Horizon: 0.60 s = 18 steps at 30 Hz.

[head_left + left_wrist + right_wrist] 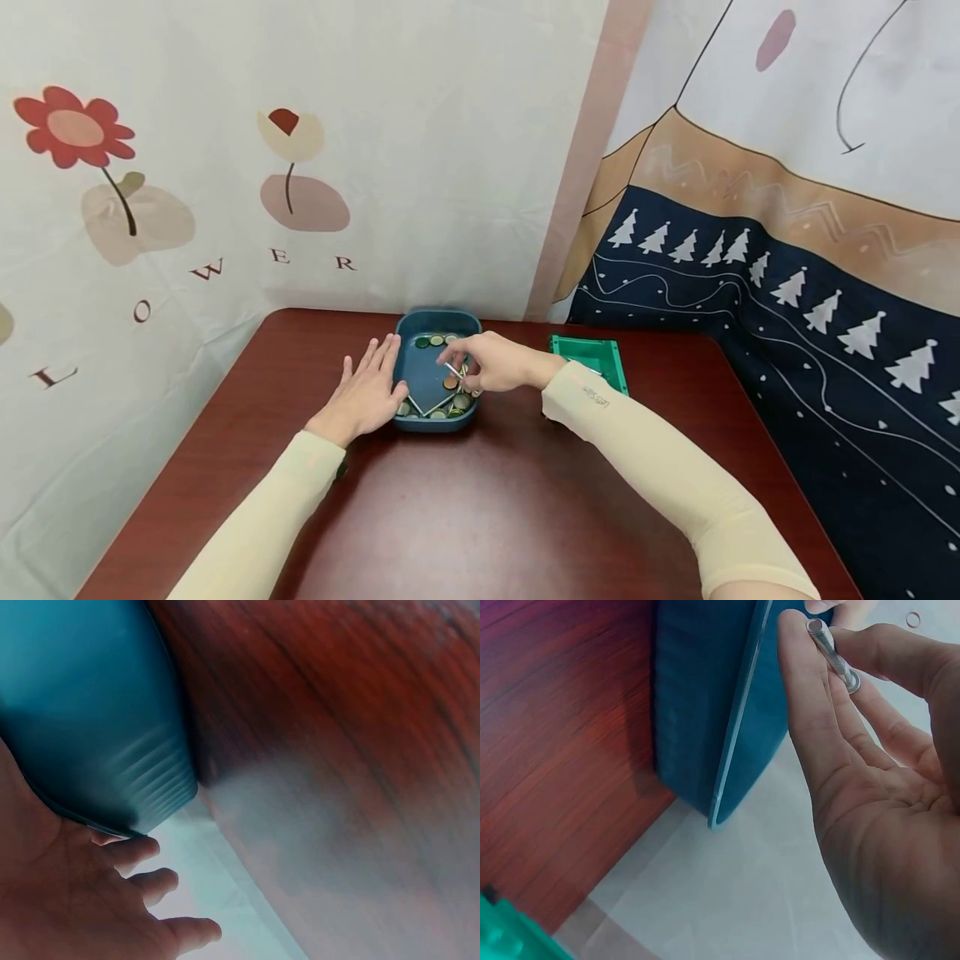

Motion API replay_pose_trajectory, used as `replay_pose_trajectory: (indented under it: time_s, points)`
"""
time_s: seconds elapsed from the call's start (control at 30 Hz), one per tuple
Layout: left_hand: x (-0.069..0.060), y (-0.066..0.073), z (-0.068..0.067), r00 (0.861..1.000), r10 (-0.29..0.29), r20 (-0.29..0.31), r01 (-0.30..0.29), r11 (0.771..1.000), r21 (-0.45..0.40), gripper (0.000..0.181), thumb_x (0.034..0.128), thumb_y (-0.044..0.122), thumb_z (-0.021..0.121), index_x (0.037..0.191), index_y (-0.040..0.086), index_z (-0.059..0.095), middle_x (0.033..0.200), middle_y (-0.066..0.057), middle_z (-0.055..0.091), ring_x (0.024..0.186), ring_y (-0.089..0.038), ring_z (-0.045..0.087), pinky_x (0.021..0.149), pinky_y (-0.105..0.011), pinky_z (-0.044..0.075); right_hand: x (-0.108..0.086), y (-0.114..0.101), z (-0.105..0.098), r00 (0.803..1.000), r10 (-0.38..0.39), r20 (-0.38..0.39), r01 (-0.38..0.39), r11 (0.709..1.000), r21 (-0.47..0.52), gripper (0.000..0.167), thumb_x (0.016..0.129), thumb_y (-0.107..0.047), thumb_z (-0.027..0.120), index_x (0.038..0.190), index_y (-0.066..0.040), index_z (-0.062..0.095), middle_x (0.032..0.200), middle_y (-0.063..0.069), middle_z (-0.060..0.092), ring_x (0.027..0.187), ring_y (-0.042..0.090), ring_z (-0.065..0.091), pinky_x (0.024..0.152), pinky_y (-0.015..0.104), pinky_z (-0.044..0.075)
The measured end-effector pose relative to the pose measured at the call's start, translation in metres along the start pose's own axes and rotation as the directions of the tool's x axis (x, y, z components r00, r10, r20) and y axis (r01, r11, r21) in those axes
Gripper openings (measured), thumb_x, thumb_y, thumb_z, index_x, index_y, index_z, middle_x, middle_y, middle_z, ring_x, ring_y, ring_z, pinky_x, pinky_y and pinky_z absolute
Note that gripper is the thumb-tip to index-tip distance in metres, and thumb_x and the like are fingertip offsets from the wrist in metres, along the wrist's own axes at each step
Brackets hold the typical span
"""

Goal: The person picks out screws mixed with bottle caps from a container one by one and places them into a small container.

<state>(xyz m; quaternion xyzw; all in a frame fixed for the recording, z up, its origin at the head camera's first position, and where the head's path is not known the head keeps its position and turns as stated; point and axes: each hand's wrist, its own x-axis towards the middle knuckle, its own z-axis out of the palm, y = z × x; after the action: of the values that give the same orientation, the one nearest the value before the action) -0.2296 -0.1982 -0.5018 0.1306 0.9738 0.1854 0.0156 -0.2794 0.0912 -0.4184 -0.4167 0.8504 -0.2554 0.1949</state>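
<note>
A blue plastic bin (422, 367) stands near the table's back edge, holding several coin-like discs (461, 402) and thin metal rods (438, 407). My left hand (365, 392) rests on the bin's left rim with its fingers extended; the left wrist view shows the palm (52, 900) against that edge. Over the bin's right side, my right hand (501, 363) pinches a slim silver bolt (831, 654) between thumb and fingers. One end of the bolt has a wider, flange-like ring. Part of the bin's contents is hidden under the right hand.
To the right of the bin, a green tray (615, 360) sits partly behind my right forearm. The reddish-brown table (450, 517) reaches back to a printed cloth (465, 208) hanging behind it. A dark tree-patterned cloth (795, 367) hangs at the right.
</note>
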Motion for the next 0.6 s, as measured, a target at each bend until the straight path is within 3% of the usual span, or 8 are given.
replay_pose_trajectory:
  time_s: [0.6]
  points:
    - [-0.001, -0.001, 0.000, 1.000, 0.007, 0.004, -0.007, 1.000, -0.011, 0.087, 0.1184, 0.032, 0.053, 0.188, 0.006, 0.008, 0.198, -0.019, 0.009, 0.185, -0.048, 0.004, 0.141, -0.086, 0.007, -0.042, 0.024, -0.016, 0.993, 0.063, -0.095, -0.062, 0.998, 0.011, 0.045, 0.104, -0.003, 0.081, 0.148, -0.013, 0.075, 0.125, 0.010, 0.081, 0.101, 0.012, 0.079, 0.092, 0.029, 0.069]
